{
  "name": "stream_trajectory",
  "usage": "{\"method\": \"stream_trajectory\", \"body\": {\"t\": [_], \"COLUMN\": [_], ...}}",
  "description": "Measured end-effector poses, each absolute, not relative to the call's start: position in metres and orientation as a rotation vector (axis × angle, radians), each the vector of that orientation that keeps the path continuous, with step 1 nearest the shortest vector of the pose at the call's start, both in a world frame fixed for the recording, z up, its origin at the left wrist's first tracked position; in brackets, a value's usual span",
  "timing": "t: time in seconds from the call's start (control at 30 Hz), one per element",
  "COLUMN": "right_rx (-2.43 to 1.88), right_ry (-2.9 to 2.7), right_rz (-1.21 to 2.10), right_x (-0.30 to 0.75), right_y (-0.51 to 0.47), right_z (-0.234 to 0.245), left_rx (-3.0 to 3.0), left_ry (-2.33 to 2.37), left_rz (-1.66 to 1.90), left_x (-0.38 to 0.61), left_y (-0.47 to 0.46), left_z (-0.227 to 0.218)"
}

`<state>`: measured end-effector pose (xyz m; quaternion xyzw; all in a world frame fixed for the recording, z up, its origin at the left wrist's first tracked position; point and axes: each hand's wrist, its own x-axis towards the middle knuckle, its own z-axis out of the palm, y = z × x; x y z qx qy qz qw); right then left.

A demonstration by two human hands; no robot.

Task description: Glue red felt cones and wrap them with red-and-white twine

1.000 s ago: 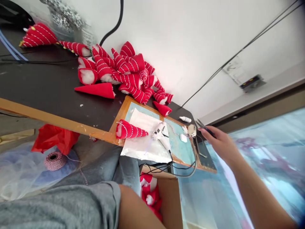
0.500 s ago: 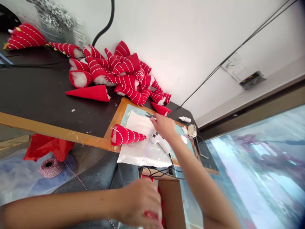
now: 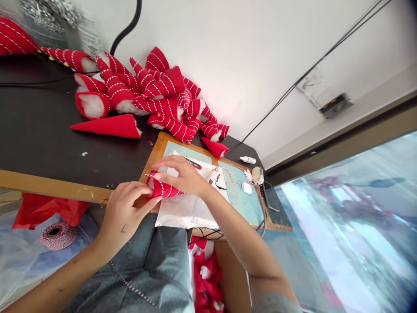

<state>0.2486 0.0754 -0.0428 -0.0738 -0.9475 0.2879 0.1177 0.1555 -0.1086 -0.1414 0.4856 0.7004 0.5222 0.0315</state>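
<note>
A red cone with white stripes [image 3: 162,189] lies on a silvery sheet [image 3: 185,208] at the near edge of the black table [image 3: 42,130]. My left hand [image 3: 125,209] pinches its wide end, fingers closed on it. My right hand [image 3: 182,174] lies over the cone's narrow end with fingers curled on it. Red-and-white twine [image 3: 130,284] trails from the cone across my lap. Scissors with a red handle [image 3: 194,163] lie on the sheet just behind my right hand. A white glue gun [image 3: 214,176] rests to the right of that hand.
A heap of red striped cones [image 3: 156,93] lies at the back against the white wall. A plain red cone [image 3: 109,126] lies in front of it. A twine spool [image 3: 54,234] and red cloth [image 3: 42,211] are low left. A cardboard box [image 3: 228,274] holds red pieces.
My right hand came from the far right, put the scissors down on the sheet and settled on the cone. My left hand rose from the box and took the cone's wide end.
</note>
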Motion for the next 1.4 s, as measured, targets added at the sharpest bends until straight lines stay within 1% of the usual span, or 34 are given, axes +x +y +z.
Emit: {"method": "stream_trajectory", "body": {"t": [0.07,0.23,0.33,0.47,0.53,0.73,0.97,1.13,1.23,1.4], "right_rx": [-0.197,-0.384,-0.418,-0.363,-0.382,-0.588,-0.589,-0.565,-0.539,-0.523], "right_ry": [-2.702,-2.546,-2.428,-2.248,-2.225,-2.269,-2.184,-2.125,-2.111,-2.171], "right_rz": [1.013,1.411,1.568,1.802,1.85,1.834,1.795,1.777,1.7,1.532], "right_x": [0.245,0.241,0.242,0.243,0.245,0.261,0.271,0.27,0.273,0.284], "right_y": [0.067,0.07,0.072,0.07,0.07,0.069,0.066,0.06,0.055,0.048], "right_z": [-0.045,-0.048,-0.053,-0.061,-0.065,-0.078,-0.087,-0.082,-0.075,-0.059], "left_rx": [1.428,1.126,1.035,1.011,1.006,1.084,1.061,0.957,0.93,1.042], "left_ry": [2.081,1.965,1.87,1.749,1.724,1.759,1.733,1.745,1.665,1.629], "left_rz": [1.624,1.521,1.474,1.52,1.521,1.446,1.494,1.455,1.441,1.537], "left_x": [0.153,0.149,0.15,0.147,0.145,0.141,0.138,0.133,0.132,0.129], "left_y": [-0.109,-0.116,-0.121,-0.126,-0.129,-0.137,-0.137,-0.115,-0.102,-0.09], "left_z": [-0.138,-0.131,-0.129,-0.13,-0.132,-0.133,-0.129,-0.119,-0.111,-0.1]}}
